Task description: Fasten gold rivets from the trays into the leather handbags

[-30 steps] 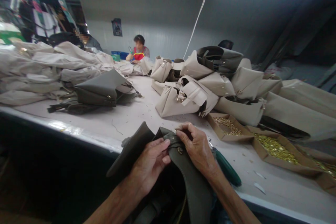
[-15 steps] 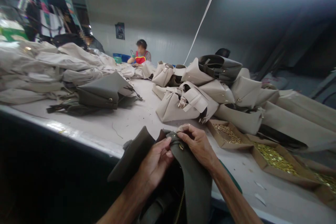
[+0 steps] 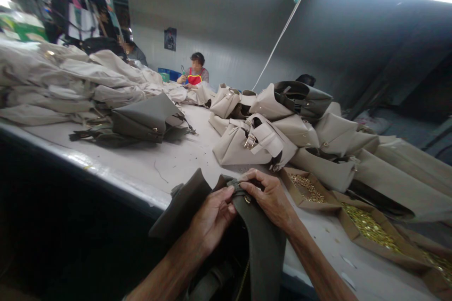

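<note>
A dark grey-green bag (image 3: 264, 249) hangs open at the table's near edge, its zip and dark inside showing. My left hand (image 3: 215, 214) pinches the strap end at the bag's top rim from the left. Across from it, my right hand (image 3: 270, 197) has thumb and forefinger closed on the same rim, beside a small gold fitting (image 3: 247, 199). The fingertips of both hands are close together at the strap. Any small part between them is too small to make out.
Cream bags (image 3: 243, 143) are piled beyond my hands. Cardboard trays of gold hardware (image 3: 369, 228) stand at the right. Another dark bag (image 3: 141, 120) and cream pieces (image 3: 70, 80) lie left on the table (image 3: 190, 150). A person in a red apron (image 3: 194, 75) sits at the back.
The camera view has shifted slightly, so the background sits further right. Both hands keep their grip at the bag's rim, with only a slight change of finger position.
</note>
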{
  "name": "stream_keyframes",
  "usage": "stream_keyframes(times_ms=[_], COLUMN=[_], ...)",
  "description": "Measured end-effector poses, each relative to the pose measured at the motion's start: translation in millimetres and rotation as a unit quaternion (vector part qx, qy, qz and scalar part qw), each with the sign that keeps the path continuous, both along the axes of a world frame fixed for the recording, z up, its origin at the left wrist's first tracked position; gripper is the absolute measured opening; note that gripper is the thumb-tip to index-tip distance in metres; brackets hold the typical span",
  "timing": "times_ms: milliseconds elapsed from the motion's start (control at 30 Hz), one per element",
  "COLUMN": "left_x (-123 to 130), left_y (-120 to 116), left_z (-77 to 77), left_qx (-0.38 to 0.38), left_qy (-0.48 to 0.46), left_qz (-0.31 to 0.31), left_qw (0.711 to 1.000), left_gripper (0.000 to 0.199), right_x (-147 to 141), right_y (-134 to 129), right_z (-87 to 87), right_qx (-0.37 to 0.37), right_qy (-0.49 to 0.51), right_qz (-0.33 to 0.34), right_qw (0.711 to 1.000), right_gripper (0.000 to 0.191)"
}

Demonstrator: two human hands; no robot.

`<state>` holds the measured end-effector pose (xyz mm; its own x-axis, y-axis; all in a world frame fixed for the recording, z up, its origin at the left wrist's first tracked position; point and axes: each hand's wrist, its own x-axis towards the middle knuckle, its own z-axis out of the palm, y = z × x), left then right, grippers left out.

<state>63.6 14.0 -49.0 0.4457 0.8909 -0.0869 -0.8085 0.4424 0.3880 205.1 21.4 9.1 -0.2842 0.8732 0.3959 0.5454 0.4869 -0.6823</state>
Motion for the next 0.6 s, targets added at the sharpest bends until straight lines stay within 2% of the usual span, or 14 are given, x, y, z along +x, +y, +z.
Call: stream_keyframes(times_ms=[267,467,600], left_x=[-1,0,-1], left_y=[-1,-2,-4], left_z=[-0.8,-1.2,2.2], left_qx=[-0.006,-0.01,-0.014], left_qy=[-0.008,0.011,0.017], left_qz=[0.005,0.022,0.028], left_qw=[1.0,1.0,0.999], left_gripper=[0.017,0.018,0.014], right_x=[-3,1,-1], right_y=[-4,1,3], right_z=[4.4,4.6,11.5], right_qx=[0.014,0.034,0.024], right_qy=[-0.03,-0.055,-0.077], right_qz=[0.007,0.046,0.065], right_qw=[0.999,0.997,0.995], right_gripper=[0.011,0.01,0.01])
